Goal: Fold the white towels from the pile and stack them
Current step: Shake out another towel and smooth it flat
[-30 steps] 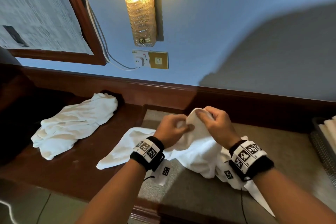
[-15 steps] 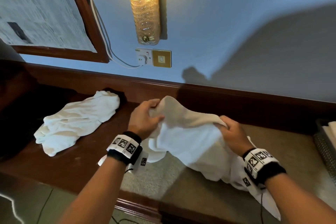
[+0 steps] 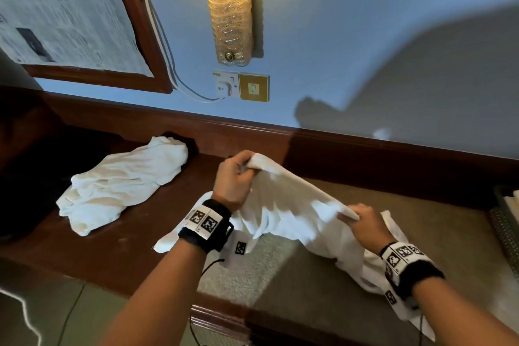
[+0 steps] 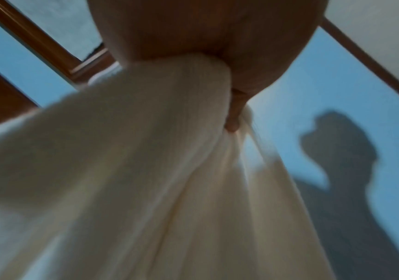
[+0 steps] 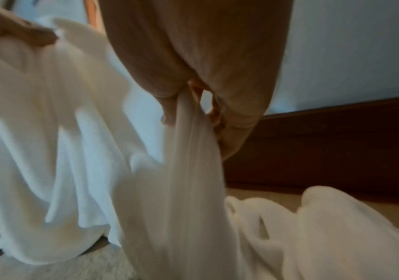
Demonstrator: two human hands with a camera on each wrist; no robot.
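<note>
A white towel (image 3: 292, 205) hangs stretched between my two hands above the grey stone counter (image 3: 323, 289). My left hand (image 3: 238, 174) grips its raised upper corner (image 4: 193, 91). Lower and to the right, my right hand (image 3: 362, 222) pinches the edge of the towel (image 5: 189, 144). The towel's lower part lies bunched on the counter under my right wrist. A second crumpled white towel (image 3: 123, 182) lies on the dark wooden ledge (image 3: 84, 244) to the left.
A wooden rail (image 3: 365, 149) runs along the wall behind the counter. A metal mesh tray (image 3: 505, 222) with pale folded cloth stands at the right edge. A wall lamp (image 3: 229, 5), socket and switch (image 3: 254, 87) hang above.
My hands, close together on one bunch of towel a second ago, have pulled apart. The left moved up and left, the right down and right, spreading the towel's edge between them.
</note>
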